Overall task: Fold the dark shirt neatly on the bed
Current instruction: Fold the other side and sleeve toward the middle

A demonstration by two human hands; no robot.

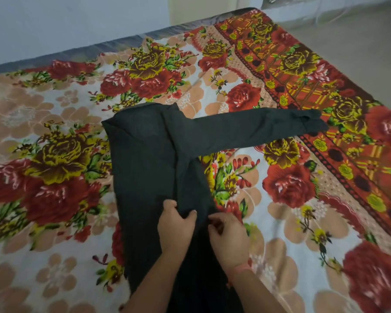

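Observation:
The dark shirt (149,168) lies lengthwise on the flowered bed (54,136), its body partly folded into a narrow strip. One long sleeve (253,127) stretches out flat to the right, cuff near the red border. My left hand (175,224) pinches a fold of the shirt's cloth near its lower middle. My right hand (229,238) sits just to the right, fingers curled on the shirt's right edge. Both forearms cover the shirt's near end.
The bed's far edge (122,41) runs along a pale wall at the top. Bare floor (359,41) lies beyond the bed's right side. The flowered cover spreads wide on both sides of the shirt.

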